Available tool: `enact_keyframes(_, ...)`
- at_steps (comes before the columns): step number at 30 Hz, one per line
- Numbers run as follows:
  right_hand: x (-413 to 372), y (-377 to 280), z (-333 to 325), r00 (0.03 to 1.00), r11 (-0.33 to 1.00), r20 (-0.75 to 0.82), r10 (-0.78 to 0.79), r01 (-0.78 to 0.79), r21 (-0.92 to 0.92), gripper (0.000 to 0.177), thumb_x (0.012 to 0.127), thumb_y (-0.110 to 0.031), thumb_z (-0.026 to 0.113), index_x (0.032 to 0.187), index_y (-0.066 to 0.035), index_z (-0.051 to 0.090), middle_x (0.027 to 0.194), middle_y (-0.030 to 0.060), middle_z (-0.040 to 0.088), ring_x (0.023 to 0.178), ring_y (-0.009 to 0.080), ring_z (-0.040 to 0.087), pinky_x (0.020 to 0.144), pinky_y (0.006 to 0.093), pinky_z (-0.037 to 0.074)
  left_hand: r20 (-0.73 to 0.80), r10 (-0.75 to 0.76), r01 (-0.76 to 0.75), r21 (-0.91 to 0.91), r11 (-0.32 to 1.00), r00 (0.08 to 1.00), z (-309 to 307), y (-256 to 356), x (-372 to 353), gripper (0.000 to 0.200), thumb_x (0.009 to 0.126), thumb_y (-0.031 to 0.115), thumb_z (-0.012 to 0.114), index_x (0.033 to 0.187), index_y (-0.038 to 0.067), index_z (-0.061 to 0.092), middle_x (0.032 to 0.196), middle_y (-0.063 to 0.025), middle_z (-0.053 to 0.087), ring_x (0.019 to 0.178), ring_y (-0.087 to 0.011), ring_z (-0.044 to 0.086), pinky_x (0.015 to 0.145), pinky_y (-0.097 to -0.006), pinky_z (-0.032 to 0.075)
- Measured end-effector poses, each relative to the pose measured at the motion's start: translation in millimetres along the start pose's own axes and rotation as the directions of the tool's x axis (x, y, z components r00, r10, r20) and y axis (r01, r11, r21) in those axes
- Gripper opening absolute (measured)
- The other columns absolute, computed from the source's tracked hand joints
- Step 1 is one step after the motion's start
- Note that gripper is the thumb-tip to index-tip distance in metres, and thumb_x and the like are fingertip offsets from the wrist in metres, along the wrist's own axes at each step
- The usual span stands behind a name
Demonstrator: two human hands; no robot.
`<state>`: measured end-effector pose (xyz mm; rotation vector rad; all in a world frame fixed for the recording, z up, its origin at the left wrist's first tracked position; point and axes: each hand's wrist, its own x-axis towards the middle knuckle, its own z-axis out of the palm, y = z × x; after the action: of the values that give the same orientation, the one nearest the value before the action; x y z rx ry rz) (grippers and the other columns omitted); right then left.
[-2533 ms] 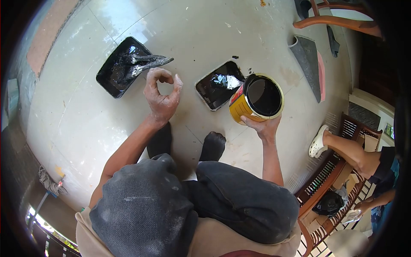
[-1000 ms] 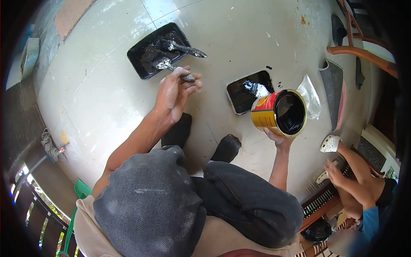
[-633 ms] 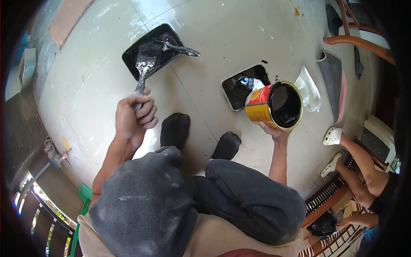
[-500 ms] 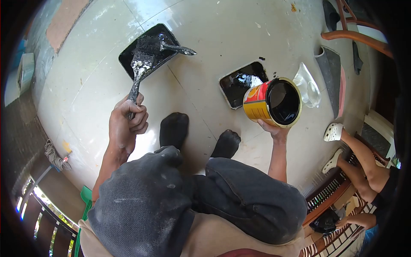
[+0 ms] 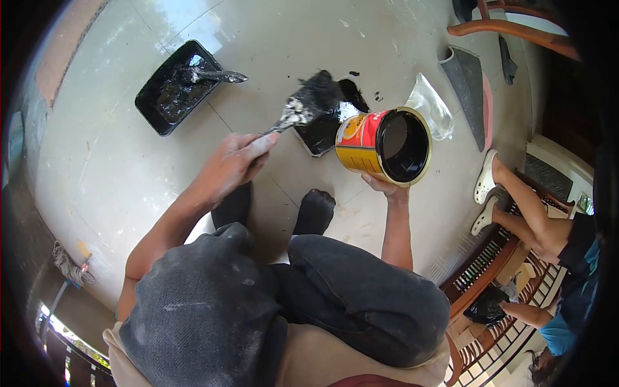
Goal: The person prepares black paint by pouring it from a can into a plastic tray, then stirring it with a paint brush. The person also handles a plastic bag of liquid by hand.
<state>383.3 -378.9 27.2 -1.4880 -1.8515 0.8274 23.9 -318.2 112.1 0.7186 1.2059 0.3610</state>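
My left hand (image 5: pixel 237 162) is closed around the handle of a black-caked paintbrush (image 5: pixel 298 111), whose bristles overlap a shallow container of black liquid (image 5: pixel 317 138) on the floor. With my right hand (image 5: pixel 388 188) I grip a red and yellow can (image 5: pixel 361 149) from beneath, tilted so that its mouth faces right. Black coating lines the inside of the can. Further left lies a black tray (image 5: pixel 149 111) wet with black liquid, and a second paintbrush (image 5: pixel 219 76) rests across its edge.
A clear plastic piece (image 5: pixel 431 108) and a grey mat (image 5: pixel 465 90) lie right of the can. Behind them stands a wooden chair (image 5: pixel 509 29). A person in pale clogs (image 5: pixel 485 179) sits on a bench at right, one hand at a black bag (image 5: pixel 487 306). My socked foot (image 5: pixel 314 211) is below.
My left hand has lifted the paintbrush out of the black tray and carried it right, over toward the other container. The can stays in my right hand; the whole view has shifted somewhat.
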Motion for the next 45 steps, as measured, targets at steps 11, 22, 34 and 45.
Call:
enact_keyframes(11,-31,14,-14,0.954,0.915,0.293,-0.062,0.172,-0.366,0.076,0.072,-0.054,0.079,0.136,-0.023,0.052,0.136,-0.0022,0.055,0.128,0.0207,0.049,0.112,0.0409,0.038,0.125,0.111,-0.127,0.127,0.984,0.986,14,22,34,0.046,0.097,0.044,0.057,0.065,0.012,0.047,0.058,0.0068,0.032,0.052,-0.004,0.028,0.048,-0.0261,0.02)
enact_keyframes(22,-30,8,-9,0.966,0.896,0.231,-0.119,0.205,-0.393,0.078,0.072,-0.054,0.079,0.137,-0.024,0.051,0.136,-0.0016,0.055,0.129,0.0211,0.049,0.111,0.0414,0.038,0.269,0.028,-0.016,-0.048,0.999,0.963,8,28,34,0.045,0.096,0.04,0.06,0.065,0.01,0.048,0.059,0.0052,0.035,0.051,-0.0049,0.03,0.046,-0.0262,0.02)
enact_keyframes(34,-23,8,-10,0.964,0.876,0.203,-0.17,0.242,-0.417,0.079,0.071,-0.055,0.079,0.138,-0.024,0.05,0.136,-0.0009,0.055,0.13,0.0215,0.048,0.111,0.0418,0.038,0.259,-0.006,0.025,-0.068,0.997,0.966,2,25,22,0.046,0.095,0.038,0.062,0.063,0.009,0.047,0.058,0.005,0.036,0.05,-0.0047,0.03,0.044,-0.025,0.019)
enact_keyframes(45,-18,19,-9,0.953,0.837,0.187,-0.238,0.299,-0.459,0.081,0.071,-0.056,0.079,0.139,-0.024,0.049,0.136,-0.0003,0.054,0.13,0.0219,0.047,0.111,0.0422,0.038,0.286,-0.044,0.098,-0.176,0.98,0.957,-3,24,7,0.045,0.094,0.037,0.064,0.061,0.011,0.046,0.055,0.0051,0.034,0.045,-0.005,0.028,0.042,-0.0257,0.016)
